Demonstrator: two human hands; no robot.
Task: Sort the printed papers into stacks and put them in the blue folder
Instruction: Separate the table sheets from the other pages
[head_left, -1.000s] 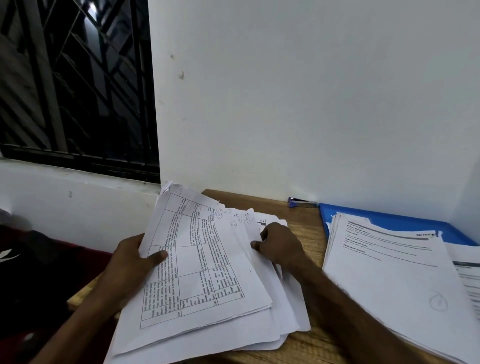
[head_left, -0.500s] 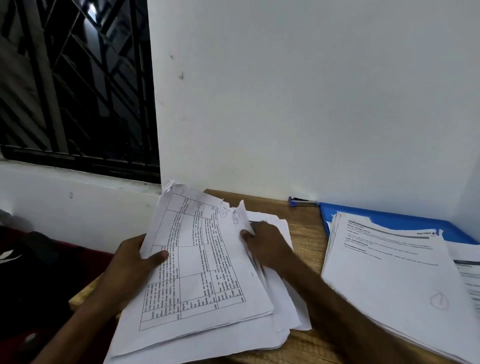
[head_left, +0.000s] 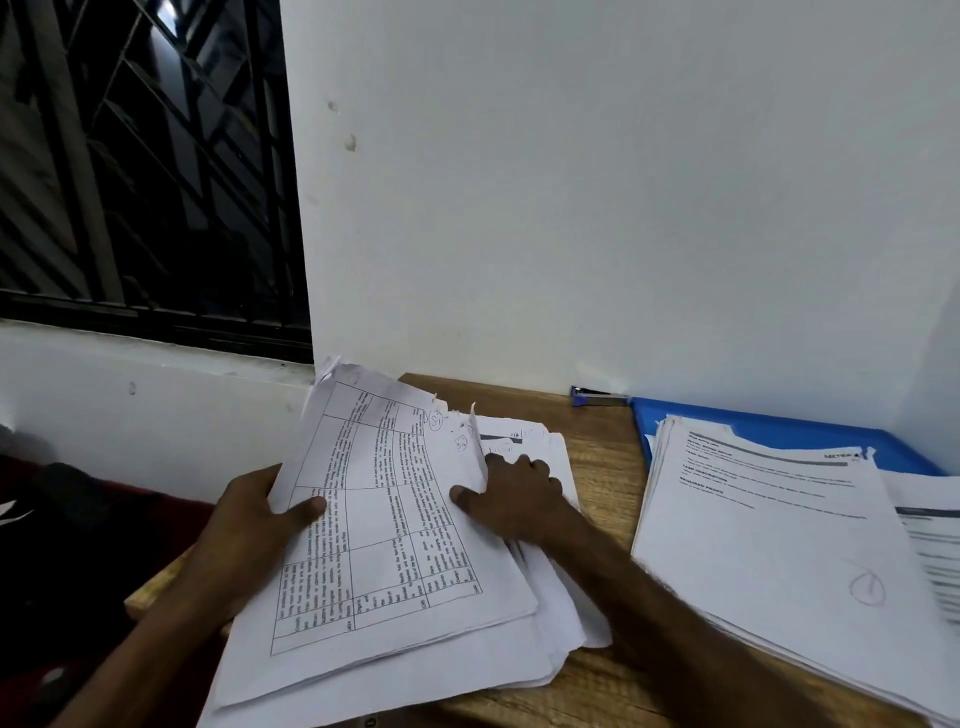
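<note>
Right hand (head_left: 514, 493) slides left onto the top sheet (head_left: 384, 519)!
It pinches the papers (head_left: 545, 618) at their lifted right edge, left hand (head_left: 249, 525) grips their left; blue folder (head_left: 769, 428) lies right on the bench (head_left: 602, 457) under another stack (head_left: 779, 545).

Stack (head_left: 769, 545) on folder (head_left: 769, 423), table (head_left: 602, 447) right.

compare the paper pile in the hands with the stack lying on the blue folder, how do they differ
Support: the held pile is gripped by the left hand and right hand, its top sheets lifted; the folder stack lies flat on the blue folder, untouched.
Print: the held pile's top sheet shows a ruled table turned sideways; the folder stack's shows headings and text lines.
Both are white printed sheets with circled pen marks.
</note>
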